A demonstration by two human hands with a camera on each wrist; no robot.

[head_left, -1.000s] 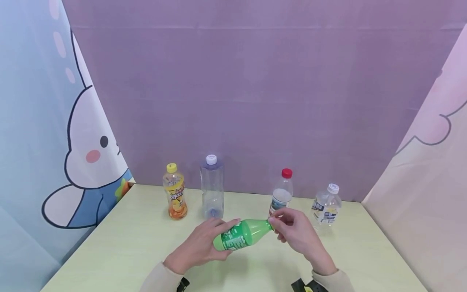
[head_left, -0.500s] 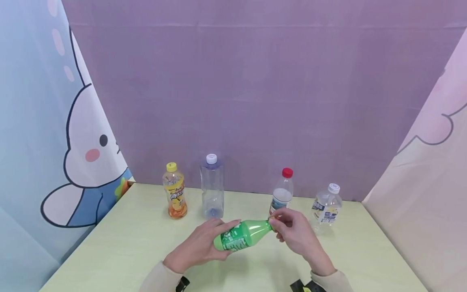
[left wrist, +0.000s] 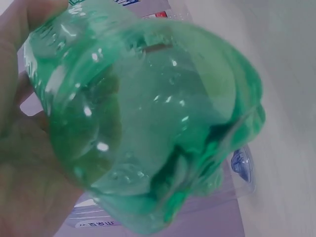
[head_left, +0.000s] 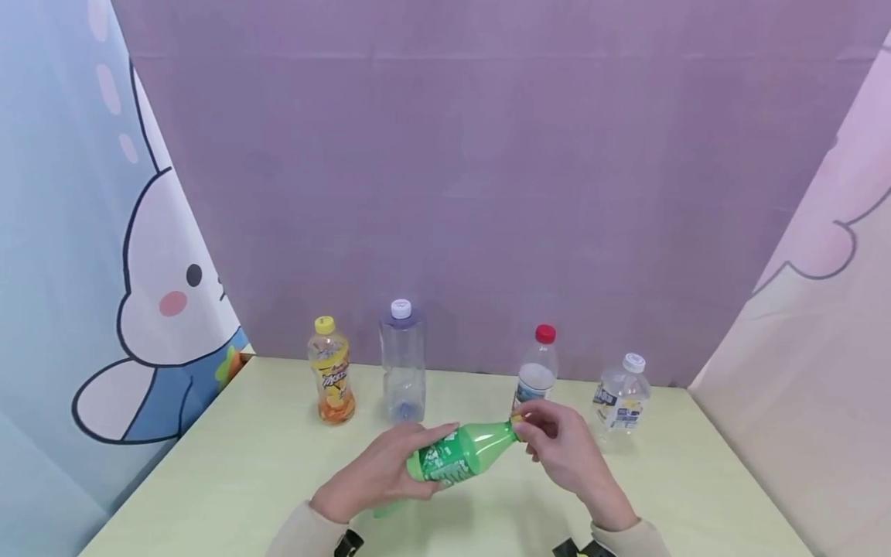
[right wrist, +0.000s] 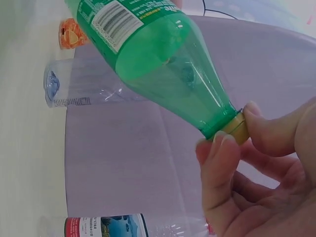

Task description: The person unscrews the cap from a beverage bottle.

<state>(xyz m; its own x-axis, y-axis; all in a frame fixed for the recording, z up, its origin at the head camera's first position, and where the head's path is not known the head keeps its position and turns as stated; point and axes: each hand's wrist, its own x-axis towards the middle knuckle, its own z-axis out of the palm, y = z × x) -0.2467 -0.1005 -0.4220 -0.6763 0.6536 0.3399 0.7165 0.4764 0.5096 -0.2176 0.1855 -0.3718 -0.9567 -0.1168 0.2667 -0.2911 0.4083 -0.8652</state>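
Note:
A green plastic bottle [head_left: 462, 455] lies tilted in the air above the table, its neck toward the right. My left hand [head_left: 381, 469] grips the bottle's body near its base, thumb along the upper side. In the left wrist view the bottle's base [left wrist: 158, 118] fills most of the picture. My right hand [head_left: 560, 445] pinches the gold-yellow cap [right wrist: 238, 129] between thumb and fingers. The cap sits at the bottle's mouth; whether it is loose on the thread I cannot tell.
Along the table's [head_left: 230, 464] back stand a yellow-capped bottle [head_left: 332, 379], a tall clear bottle [head_left: 402, 363], a red-capped bottle [head_left: 536, 375] and a squat white-capped bottle [head_left: 622, 398]. A purple cloth [head_left: 452, 193] hangs behind them.
Both hands keep their hold on the green bottle and its cap. A little more of the yellow cap shows at my right fingertips. The head view has shifted slightly.

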